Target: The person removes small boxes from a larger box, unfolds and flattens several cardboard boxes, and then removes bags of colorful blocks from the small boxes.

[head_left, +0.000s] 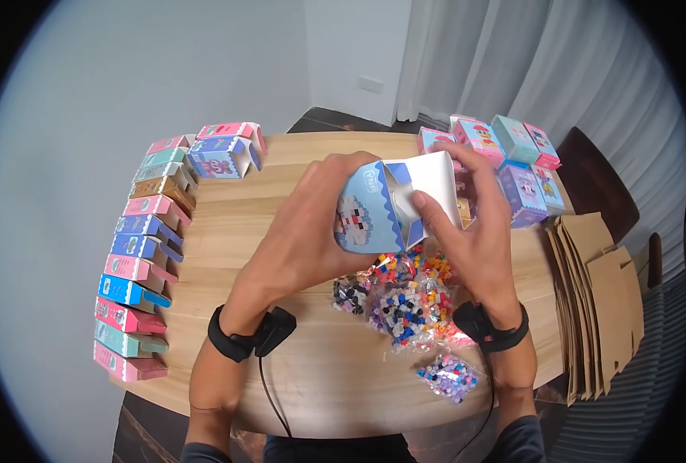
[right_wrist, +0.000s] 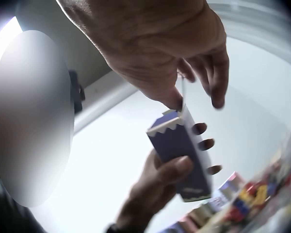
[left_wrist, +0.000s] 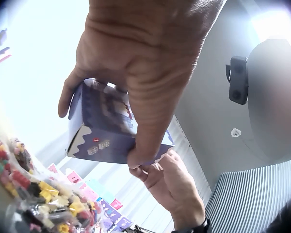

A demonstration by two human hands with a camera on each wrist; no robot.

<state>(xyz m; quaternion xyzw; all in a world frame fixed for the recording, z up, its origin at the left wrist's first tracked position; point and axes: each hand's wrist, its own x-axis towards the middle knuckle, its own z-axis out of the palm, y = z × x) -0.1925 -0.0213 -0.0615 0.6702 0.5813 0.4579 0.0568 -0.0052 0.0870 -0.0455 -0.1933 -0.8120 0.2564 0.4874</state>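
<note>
A light blue small cardboard box (head_left: 368, 220) with a pixel-style animal picture is held up over the table, tilted, its top end open. My left hand (head_left: 300, 228) grips the box around its sides; the left wrist view shows fingers and thumb on opposite faces of the box (left_wrist: 104, 124). My right hand (head_left: 482, 247) pinches the box's white lid flap (head_left: 433, 179), thumb on its inner face. In the right wrist view the right hand (right_wrist: 160, 48) is at the open end of the box (right_wrist: 177, 150). Below lie several clear bags of colourful small bricks (head_left: 405, 312).
A row of open small boxes (head_left: 131, 282) lines the table's left side, with others (head_left: 219, 157) at the back. Closed-looking boxes (head_left: 517, 139) are stacked at the back right. Flattened brown cartons (head_left: 601, 301) lean at the right edge. A smaller brick bag (head_left: 449, 378) lies near the front.
</note>
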